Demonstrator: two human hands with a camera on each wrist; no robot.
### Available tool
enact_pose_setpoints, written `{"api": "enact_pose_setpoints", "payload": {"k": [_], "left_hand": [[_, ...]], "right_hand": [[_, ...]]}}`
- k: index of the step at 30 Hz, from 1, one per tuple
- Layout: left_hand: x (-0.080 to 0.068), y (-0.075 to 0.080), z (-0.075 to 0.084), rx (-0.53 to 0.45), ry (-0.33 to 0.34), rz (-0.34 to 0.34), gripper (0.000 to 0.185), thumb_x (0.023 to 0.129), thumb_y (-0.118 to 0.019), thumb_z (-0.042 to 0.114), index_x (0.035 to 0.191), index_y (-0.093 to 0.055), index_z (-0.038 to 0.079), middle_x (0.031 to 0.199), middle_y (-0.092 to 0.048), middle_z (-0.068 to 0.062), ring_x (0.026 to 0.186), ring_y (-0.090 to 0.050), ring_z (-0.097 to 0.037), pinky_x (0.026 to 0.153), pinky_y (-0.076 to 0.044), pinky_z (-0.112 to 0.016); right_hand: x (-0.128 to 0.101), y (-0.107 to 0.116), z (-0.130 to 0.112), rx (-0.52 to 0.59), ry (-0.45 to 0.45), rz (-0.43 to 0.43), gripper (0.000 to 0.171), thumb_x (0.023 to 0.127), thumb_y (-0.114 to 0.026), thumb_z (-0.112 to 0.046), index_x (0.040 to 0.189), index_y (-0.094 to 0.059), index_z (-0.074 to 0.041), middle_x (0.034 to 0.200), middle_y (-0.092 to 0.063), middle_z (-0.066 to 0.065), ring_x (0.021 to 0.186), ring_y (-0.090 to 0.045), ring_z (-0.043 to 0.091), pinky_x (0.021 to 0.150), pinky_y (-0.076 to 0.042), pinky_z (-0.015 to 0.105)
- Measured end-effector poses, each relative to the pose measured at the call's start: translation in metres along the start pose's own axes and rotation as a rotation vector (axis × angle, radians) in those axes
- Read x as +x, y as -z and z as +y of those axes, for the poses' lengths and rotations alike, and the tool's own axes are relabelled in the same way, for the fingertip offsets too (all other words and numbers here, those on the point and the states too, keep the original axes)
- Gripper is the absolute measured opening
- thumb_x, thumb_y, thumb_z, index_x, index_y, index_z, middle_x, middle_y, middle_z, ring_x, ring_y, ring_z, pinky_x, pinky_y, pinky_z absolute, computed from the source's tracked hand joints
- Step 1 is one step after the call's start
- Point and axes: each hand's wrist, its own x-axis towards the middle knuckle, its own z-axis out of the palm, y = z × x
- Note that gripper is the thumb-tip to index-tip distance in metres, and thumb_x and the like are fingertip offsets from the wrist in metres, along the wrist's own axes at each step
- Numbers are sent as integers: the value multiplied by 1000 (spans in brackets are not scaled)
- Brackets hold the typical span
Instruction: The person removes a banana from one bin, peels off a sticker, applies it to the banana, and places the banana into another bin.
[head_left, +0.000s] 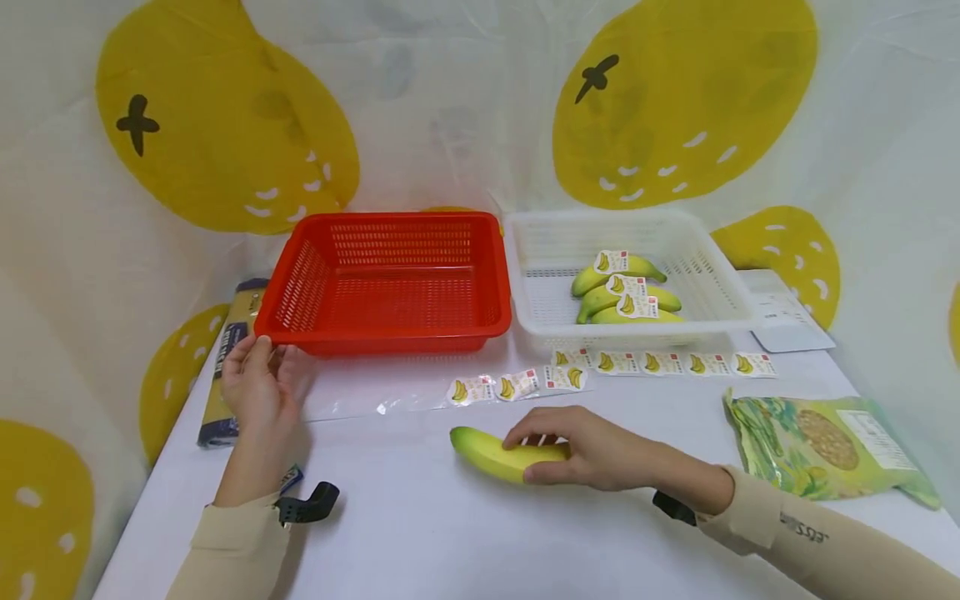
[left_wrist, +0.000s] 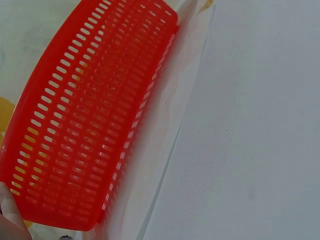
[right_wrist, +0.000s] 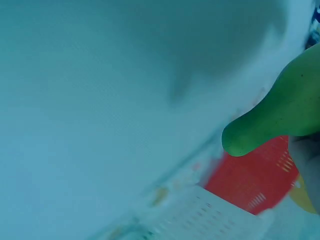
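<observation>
Your right hand (head_left: 592, 454) lies over a loose banana (head_left: 498, 454) on the white table (head_left: 450, 533), fingers and thumb curled round its stem half, so the green tip pokes out to your left. The right wrist view shows that same green tip (right_wrist: 280, 117) close up, with the red basket blurred behind it. This banana carries no sticker that you can see.

Your left hand (head_left: 258, 383) sits at the near left corner of the red basket (head_left: 390, 279), fingers fairly straight and touching or just short of its rim; the pictures do not settle which. The left wrist view shows only the basket's slotted wall (left_wrist: 95, 110) and bare tabletop.

Just beyond the banana runs a clear backing strip with banana stickers (head_left: 600, 371) on it, several of them unused. Behind that, the white basket (head_left: 705, 275) holds three bananas (head_left: 622, 296), each already labelled. The red basket holds nothing.

So judging by this layout, three fruits are done, the one under your hand looks next for a label, and plenty of stickers remain.

Off to your right lies a green snack packet (head_left: 825, 446); a dark packet (head_left: 228, 358) lies left of the red basket.
</observation>
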Motion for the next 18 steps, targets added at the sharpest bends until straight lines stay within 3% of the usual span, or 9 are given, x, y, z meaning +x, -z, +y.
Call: {"api": "enact_pose_setpoints", "payload": {"k": [6,18], "left_hand": [[0,4,0,-9,-12,8,34,95,-71,12,126,-57,14,127,-59,-4,99,-63,-18,76,-60,-21],[1,-1,-2,45,-29,15,32,94,-73,15,123,-58,15,129,-59,-4,99,-66,-17,81,-59,-21]], "right_hand": [[-15,-22,20,57,-15,-20,29,94,-74,-26,123,-69,-24,114,-71,-9,99,-61,5,89,-53,25],[-15,-27,33,-5,-28,-44,28,95,-73,-25,122,-70,-23,118,-71,-8,102,-62,8,92,-54,28]]}}
